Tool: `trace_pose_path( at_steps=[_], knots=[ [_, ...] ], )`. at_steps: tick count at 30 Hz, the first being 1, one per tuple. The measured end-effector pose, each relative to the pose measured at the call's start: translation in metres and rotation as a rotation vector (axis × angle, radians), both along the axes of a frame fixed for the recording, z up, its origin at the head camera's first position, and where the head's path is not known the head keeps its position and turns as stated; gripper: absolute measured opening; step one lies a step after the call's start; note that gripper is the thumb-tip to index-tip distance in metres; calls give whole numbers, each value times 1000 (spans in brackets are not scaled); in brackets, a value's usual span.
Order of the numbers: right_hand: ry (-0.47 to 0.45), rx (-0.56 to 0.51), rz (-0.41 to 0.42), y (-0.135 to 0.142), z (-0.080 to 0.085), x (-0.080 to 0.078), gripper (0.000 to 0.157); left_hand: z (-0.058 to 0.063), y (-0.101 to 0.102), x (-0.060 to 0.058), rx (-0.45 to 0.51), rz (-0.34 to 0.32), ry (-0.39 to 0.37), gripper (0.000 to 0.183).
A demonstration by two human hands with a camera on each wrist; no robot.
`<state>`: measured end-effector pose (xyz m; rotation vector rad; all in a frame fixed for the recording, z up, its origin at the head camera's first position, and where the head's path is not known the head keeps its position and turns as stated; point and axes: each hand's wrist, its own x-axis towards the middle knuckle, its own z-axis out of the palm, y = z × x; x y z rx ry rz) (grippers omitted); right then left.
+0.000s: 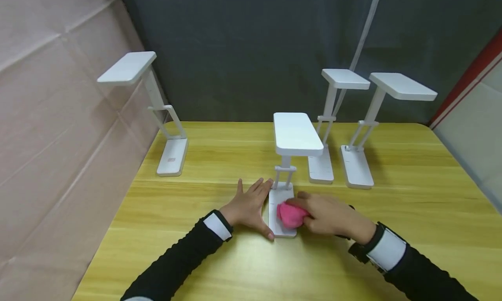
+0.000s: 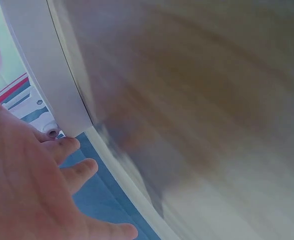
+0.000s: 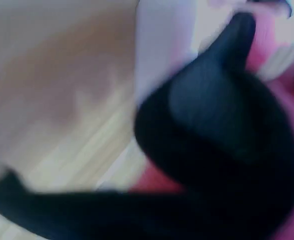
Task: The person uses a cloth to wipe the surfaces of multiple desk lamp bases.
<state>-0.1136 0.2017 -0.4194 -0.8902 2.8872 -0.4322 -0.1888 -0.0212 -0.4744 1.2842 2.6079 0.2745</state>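
Observation:
A white folding desk lamp (image 1: pixel 298 134) stands at the middle of the table, its flat head tilted over a slim base (image 1: pixel 273 209). Fingers spread, my left hand (image 1: pixel 248 207) lies along the left side of that base, thumb at its front corner. The left wrist view shows the fingertips of this hand (image 2: pixel 29 185) beside the base's edge (image 2: pixel 51 65). My right hand (image 1: pixel 333 216) grips a bunched pink cloth (image 1: pixel 291 214) against the top of the base. In the right wrist view, a blurred black shape (image 3: pixel 227 135) hides most of the cloth.
Two more white lamps stand behind on the right, one nearer (image 1: pixel 320 166) and one farther right (image 1: pixel 357 168). Another lamp (image 1: pixel 172 157) stands at the left edge of the wooden table (image 1: pixel 204 266). A dark curtain (image 1: pixel 235 52) hangs behind, and a pale sheet (image 1: pixel 59 140) on the left.

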Motion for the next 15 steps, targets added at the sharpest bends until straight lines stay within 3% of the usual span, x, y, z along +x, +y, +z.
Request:
trace_pose_path(
  at_steps=[2, 4, 9, 15],
  knots=[
    [115, 44, -81, 2, -6, -10, 44, 0, -1, 0, 3, 5, -8, 138],
    [172, 85, -144, 2, -13, -17, 44, 2, -1, 0, 1, 10, -16, 138],
    [91, 60, -198, 2, -22, -11, 47, 6, 2, 0, -15, 26, -9, 137],
    [56, 34, -143, 1, -20, 12, 44, 6, 3, 0, -38, 32, -14, 138]
  ],
)
